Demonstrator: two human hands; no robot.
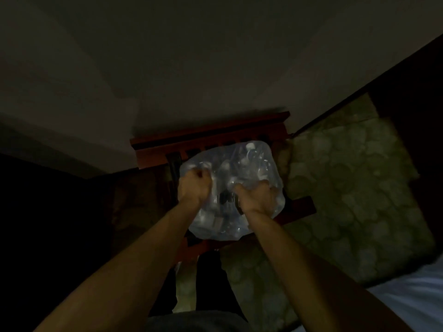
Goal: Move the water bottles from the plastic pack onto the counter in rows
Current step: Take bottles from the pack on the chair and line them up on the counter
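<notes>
Both hands, left hand (194, 186) and right hand (254, 198), clutch the crinkled clear plastic pack (254, 164)

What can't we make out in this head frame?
- Bottle count: the plastic pack is wrinkled, blurred and dim in the head view.
- Grip: the left hand looks fisted on the wrap; the right hand lies on it, fingertips lost in plastic.
- Counter: cannot tell which dark surface it is.
- Wooden stand: mostly hidden under the pack.

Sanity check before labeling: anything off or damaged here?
Nothing spilled or broken. The plastic pack sits on a red wooden chair, not the counter. Left hand and right hand grip its wrap. Dim, blurred frame hides detail.
</notes>
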